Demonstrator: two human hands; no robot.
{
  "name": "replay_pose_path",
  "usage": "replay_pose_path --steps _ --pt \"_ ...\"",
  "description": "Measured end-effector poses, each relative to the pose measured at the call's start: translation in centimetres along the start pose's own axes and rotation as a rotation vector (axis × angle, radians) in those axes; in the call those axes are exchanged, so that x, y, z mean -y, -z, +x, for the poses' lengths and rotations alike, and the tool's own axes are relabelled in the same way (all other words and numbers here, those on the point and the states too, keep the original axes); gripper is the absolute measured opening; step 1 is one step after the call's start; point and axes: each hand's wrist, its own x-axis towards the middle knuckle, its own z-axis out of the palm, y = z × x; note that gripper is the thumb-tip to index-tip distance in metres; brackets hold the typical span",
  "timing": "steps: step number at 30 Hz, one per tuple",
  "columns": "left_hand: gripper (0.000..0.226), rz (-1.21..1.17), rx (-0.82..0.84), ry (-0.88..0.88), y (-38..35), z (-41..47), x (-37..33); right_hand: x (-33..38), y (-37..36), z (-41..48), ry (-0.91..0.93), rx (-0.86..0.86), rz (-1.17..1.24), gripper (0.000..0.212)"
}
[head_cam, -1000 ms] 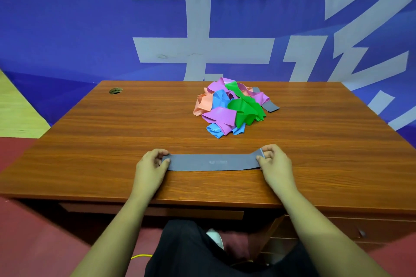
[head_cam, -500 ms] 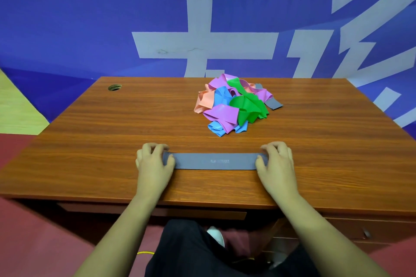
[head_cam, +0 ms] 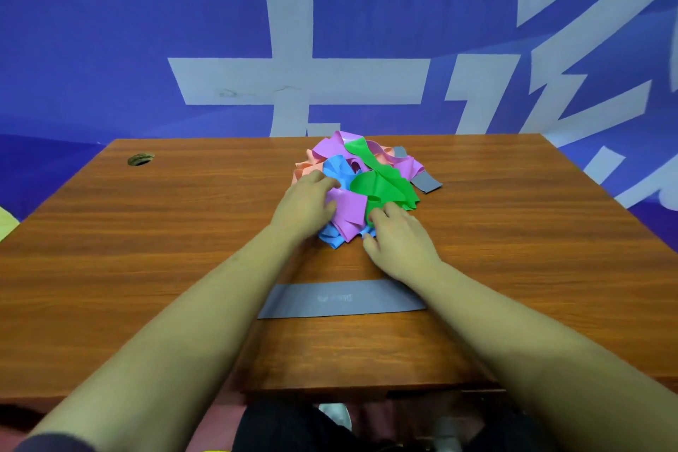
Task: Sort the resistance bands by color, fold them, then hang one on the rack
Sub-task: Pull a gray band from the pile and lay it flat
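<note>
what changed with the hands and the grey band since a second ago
Both hands let go of the grey band and reached forward to the pile: left hand on the purple band, right hand at the green band; whether they grip is unclear. The grey band stayed flat on the table; the pile stayed put.

Left grip (head_cam: 306, 204) fingertips buried in band pile (head_cam: 346, 209); right grip (head_cam: 398, 240) hold on green band (head_cam: 381, 183) unclear. Flat grey band (head_cam: 341, 299) print blurred, ends partly under forearms (head_cam: 220, 297).

wooden table (head_cam: 146, 249), flat grey band (head_cam: 341, 299), band pile (head_cam: 361, 183)
</note>
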Motion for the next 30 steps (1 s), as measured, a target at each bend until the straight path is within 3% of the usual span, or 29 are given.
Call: replay_pose_path --steps 5,12,19,23,26,30 --pt "0.040 -0.003 0.164 -0.061 -2.7 2.9 1.1 0.4 -1.1 3.8 -0.056 0.028 0.032 0.038" --pt "0.025 -0.172 -0.042 -0.046 -4.0 3.2 2.3 -0.3 -1.1 5.7 -0.108 -0.035 0.248 0.015" --pt "0.041 -0.566 -0.007 0.013 -0.2 1.5 0.8 0.8 5.3 6.1 0.117 -0.118 0.364 0.013" --pt "0.025 -0.805 -0.039 -0.016 4.0 0.0 -1.2 1.8 10.7 5.6 0.221 -0.140 0.412 0.008" --pt "0.011 -1.037 -0.135 -0.019 7.1 -1.2 -3.2 2.1 14.0 4.4 0.161 -0.189 0.467 0.005" --pt "0.015 -0.974 -0.169 -0.094 10.3 -2.6 -6.2 2.1 16.3 2.7 0.037 -0.137 0.692 0.007"
